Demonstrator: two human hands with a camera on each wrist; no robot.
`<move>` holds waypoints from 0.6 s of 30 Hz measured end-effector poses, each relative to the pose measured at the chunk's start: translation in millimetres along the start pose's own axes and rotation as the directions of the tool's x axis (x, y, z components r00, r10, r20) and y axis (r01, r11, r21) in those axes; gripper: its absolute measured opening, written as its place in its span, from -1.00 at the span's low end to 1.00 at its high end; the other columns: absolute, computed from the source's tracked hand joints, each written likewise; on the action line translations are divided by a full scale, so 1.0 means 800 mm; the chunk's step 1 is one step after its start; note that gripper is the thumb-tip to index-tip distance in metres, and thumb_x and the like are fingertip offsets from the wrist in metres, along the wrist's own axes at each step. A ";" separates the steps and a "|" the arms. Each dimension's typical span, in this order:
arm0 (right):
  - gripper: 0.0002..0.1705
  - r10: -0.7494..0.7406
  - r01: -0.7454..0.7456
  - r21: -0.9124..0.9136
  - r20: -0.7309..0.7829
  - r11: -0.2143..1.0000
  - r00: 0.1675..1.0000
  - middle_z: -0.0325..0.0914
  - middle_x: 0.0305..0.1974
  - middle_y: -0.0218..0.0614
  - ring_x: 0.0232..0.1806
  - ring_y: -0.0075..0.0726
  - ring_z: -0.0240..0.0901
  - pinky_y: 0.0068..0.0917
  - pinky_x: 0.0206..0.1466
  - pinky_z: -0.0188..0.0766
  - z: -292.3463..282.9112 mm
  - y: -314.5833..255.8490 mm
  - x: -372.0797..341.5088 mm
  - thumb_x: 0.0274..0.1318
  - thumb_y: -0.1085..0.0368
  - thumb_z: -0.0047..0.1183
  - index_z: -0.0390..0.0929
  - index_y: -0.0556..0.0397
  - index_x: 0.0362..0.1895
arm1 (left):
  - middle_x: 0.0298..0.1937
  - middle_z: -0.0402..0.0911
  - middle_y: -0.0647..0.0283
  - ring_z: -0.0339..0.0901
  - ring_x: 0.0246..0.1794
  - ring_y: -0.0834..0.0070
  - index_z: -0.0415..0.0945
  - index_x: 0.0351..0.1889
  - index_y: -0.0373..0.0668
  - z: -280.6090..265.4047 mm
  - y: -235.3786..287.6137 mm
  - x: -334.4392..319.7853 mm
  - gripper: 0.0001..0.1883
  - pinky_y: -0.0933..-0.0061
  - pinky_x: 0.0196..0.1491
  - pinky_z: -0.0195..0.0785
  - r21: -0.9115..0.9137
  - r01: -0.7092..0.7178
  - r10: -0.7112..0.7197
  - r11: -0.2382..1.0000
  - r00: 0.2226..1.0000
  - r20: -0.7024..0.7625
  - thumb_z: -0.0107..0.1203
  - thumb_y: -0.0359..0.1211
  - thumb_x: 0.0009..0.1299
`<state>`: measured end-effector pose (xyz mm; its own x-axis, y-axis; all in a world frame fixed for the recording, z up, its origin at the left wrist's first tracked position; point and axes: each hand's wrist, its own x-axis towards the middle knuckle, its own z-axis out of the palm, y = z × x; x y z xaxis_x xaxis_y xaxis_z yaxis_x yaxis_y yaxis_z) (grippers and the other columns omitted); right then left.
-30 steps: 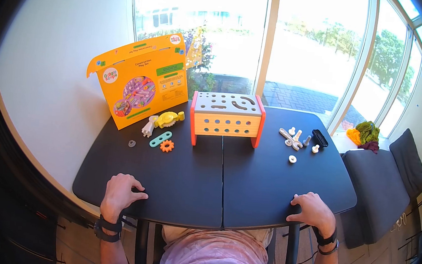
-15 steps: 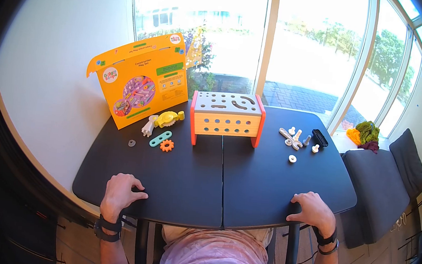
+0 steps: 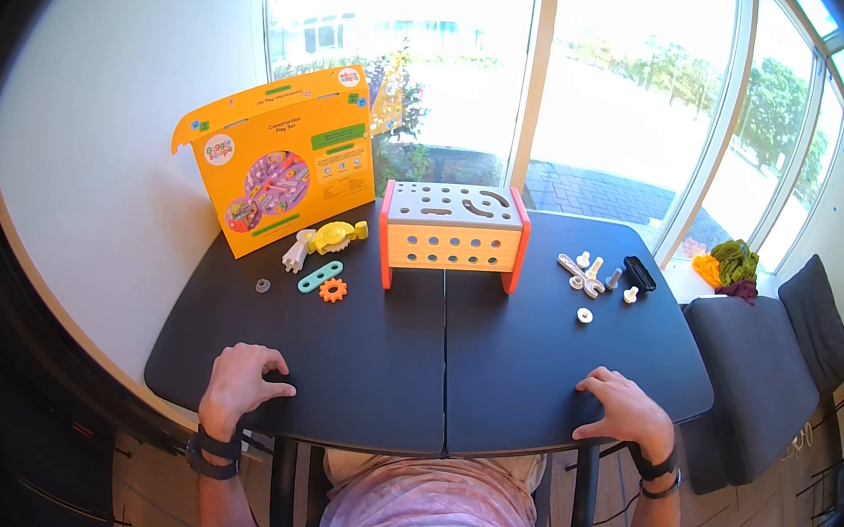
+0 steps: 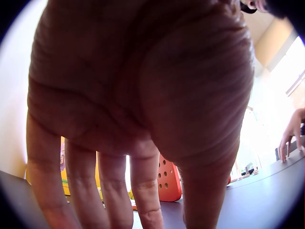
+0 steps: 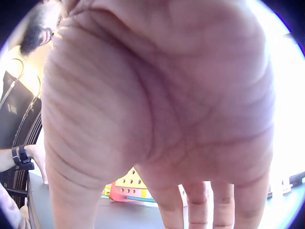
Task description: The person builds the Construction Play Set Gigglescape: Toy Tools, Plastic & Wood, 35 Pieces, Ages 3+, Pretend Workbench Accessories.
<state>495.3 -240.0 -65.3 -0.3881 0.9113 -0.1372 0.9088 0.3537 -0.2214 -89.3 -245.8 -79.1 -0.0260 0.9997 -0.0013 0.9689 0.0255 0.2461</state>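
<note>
My left hand (image 3: 243, 381) rests by its fingertips on the near left part of the dark table (image 3: 363, 359), holding nothing; in the left wrist view its fingers (image 4: 113, 191) point down, spread a little. On the near right side, my right hand (image 3: 628, 412) is empty too, its fingers (image 5: 197, 202) relaxed in the right wrist view. Beyond both hands stands a toy workbench (image 3: 455, 247) with a grey holed top and red sides. Left of it lie a yellow toy piece (image 3: 334, 238), a teal strip (image 3: 320, 277), an orange gear (image 3: 333, 290) and a grey nut (image 3: 262, 286).
An orange box (image 3: 285, 166) stands at the back left. Toward the right lie a toy wrench (image 3: 579, 276), several bolts, a white ring (image 3: 585, 316) and a black piece (image 3: 640, 275). A dark chair (image 3: 759, 373) stands beyond the right edge, near the windows.
My right hand has risen slightly, its fingers reaching a little farther forward over the table. The left hand and the toys look the same, apart from a slight shift of the head view.
</note>
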 end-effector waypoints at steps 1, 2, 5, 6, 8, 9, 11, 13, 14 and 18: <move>-0.10 -0.003 0.003 0.000 0.003 1.000 1.000 0.57 0.29 -0.05 0.41 0.15 0.49 -0.10 0.50 0.46 0.001 0.001 0.001 0.02 -0.10 0.65 0.65 0.13 0.35 | -0.07 0.92 0.17 0.87 -0.03 0.21 0.91 0.02 0.00 0.001 -0.003 0.002 -0.52 0.24 0.08 0.71 -0.007 -0.003 0.003 1.000 1.000 0.000 0.70 -0.05 0.18; -0.10 -0.006 0.006 -0.001 0.006 1.000 1.000 0.58 0.29 -0.04 0.41 0.15 0.49 -0.10 0.50 0.46 0.001 0.004 0.003 0.04 -0.12 0.64 0.65 0.13 0.35 | -0.07 0.91 0.18 0.87 -0.02 0.20 0.90 0.05 0.01 0.002 -0.004 0.003 -0.49 0.23 0.09 0.71 -0.014 -0.006 0.006 1.000 1.000 -0.001 0.70 -0.05 0.17; -0.11 0.002 -0.002 0.022 0.019 1.000 1.000 0.58 0.30 -0.03 0.42 0.16 0.49 -0.11 0.51 0.45 -0.001 0.008 0.009 0.12 -0.19 0.59 0.66 0.12 0.35 | -0.05 0.92 0.18 0.87 -0.02 0.22 0.89 0.10 0.00 0.000 -0.003 0.005 -0.43 0.24 0.10 0.71 -0.003 -0.025 0.025 1.000 1.000 -0.010 0.70 -0.01 0.16; -0.12 0.007 -0.008 0.034 0.025 0.999 1.000 0.58 0.30 -0.03 0.42 0.16 0.49 -0.12 0.51 0.45 -0.002 0.009 0.011 0.14 -0.21 0.57 0.66 0.12 0.35 | -0.04 0.92 0.18 0.87 -0.02 0.23 0.89 0.10 -0.01 -0.002 -0.001 0.005 -0.42 0.24 0.11 0.72 0.000 -0.017 0.017 1.000 1.000 0.001 0.70 0.01 0.16; -0.12 -0.004 0.003 0.044 0.031 0.999 1.000 0.59 0.30 -0.02 0.40 0.15 0.51 -0.13 0.49 0.47 -0.005 0.012 0.014 0.18 -0.23 0.55 0.67 0.12 0.36 | -0.04 0.92 0.17 0.88 -0.03 0.23 0.89 0.11 -0.01 -0.007 0.003 0.006 -0.41 0.24 0.11 0.72 0.007 0.000 0.000 1.000 1.000 0.021 0.69 0.04 0.17; -0.13 -0.010 0.009 0.049 0.034 0.999 0.999 0.60 0.30 -0.01 0.39 0.14 0.53 -0.13 0.48 0.48 -0.006 0.014 0.016 0.20 -0.24 0.53 0.67 0.13 0.37 | -0.04 0.92 0.17 0.88 -0.04 0.23 0.88 0.12 -0.01 -0.008 0.003 0.007 -0.40 0.25 0.11 0.72 -0.005 0.005 -0.004 1.000 1.000 0.023 0.68 0.05 0.18; -0.09 -0.040 0.035 0.096 0.051 0.995 0.998 0.64 0.26 -0.02 0.29 0.08 0.60 -0.13 0.38 0.56 -0.008 0.024 0.022 0.22 -0.29 0.52 0.67 0.11 0.40 | -0.04 0.92 0.15 0.89 -0.05 0.23 0.88 0.13 -0.01 -0.010 0.003 0.010 -0.40 0.25 0.11 0.73 -0.028 0.013 -0.012 1.000 1.000 0.027 0.67 0.08 0.20; -0.07 -0.066 0.055 0.138 0.076 0.989 0.995 0.67 0.24 -0.03 0.23 0.03 0.66 -0.13 0.31 0.62 -0.014 0.033 0.027 0.23 -0.31 0.51 0.67 0.10 0.43 | -0.05 0.93 0.16 0.89 -0.05 0.24 0.87 0.14 -0.02 -0.011 -0.001 0.013 -0.40 0.25 0.12 0.73 -0.048 0.020 -0.018 0.999 0.999 0.049 0.66 0.08 0.23; -0.08 -0.077 0.061 0.158 0.094 0.986 0.993 0.69 0.23 -0.03 0.22 0.01 0.68 -0.14 0.29 0.64 -0.019 0.036 0.030 0.24 -0.31 0.51 0.67 0.09 0.44 | -0.05 0.93 0.16 0.89 -0.06 0.24 0.87 0.15 -0.02 -0.013 -0.003 0.015 -0.40 0.26 0.12 0.73 -0.058 0.024 -0.020 0.998 0.998 0.060 0.65 0.09 0.24; -0.11 -0.062 0.029 0.257 0.119 0.966 0.991 0.73 0.24 -0.04 0.23 -0.03 0.71 -0.15 0.28 0.69 -0.034 0.046 0.033 0.25 -0.26 0.53 0.67 0.05 0.45 | -0.02 0.92 0.16 0.90 -0.06 0.25 0.79 0.28 -0.03 -0.028 -0.002 0.018 -0.31 0.25 0.12 0.73 -0.136 0.039 -0.025 0.990 0.995 0.100 0.64 0.08 0.26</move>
<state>522.6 -196.9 -50.8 -0.4589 0.8562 -0.2374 0.8270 0.3139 -0.4665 -96.6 -231.9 -57.9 -0.0259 0.9942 -0.1045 0.9246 0.0635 0.3756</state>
